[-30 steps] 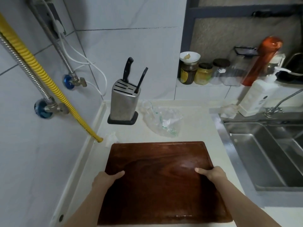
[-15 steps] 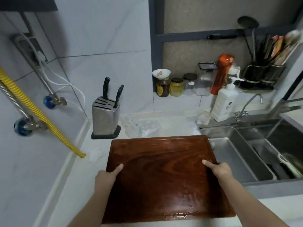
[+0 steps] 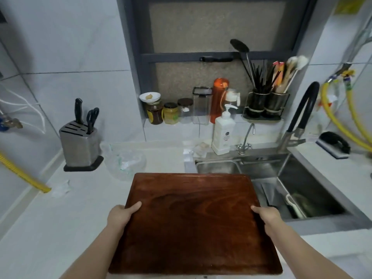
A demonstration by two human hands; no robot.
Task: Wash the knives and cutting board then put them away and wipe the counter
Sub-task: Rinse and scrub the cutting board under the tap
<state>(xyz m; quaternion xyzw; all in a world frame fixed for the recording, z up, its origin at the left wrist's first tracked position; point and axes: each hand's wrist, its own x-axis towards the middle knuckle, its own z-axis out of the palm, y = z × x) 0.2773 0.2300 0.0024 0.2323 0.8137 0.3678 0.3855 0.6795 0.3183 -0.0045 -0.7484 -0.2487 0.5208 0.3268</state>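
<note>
Left hand (image 3: pixel 120 215) and right hand (image 3: pixel 266 215) grip a wooden cutting board (image 3: pixel 193 224) by its sides, thumbs on top, beside the sink (image 3: pixel 314 190).

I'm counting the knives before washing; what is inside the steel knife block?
The steel knife block shows one black knife handle and black scissor handles sticking up; several slots look empty. The blades are hidden inside the block.

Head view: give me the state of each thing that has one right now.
cutting board: held by both side edges, right edge over the sink
left hand: grips board's left edge
right hand: grips board's right edge
knife block: upright, handles in slots
sink: tap not running
</note>
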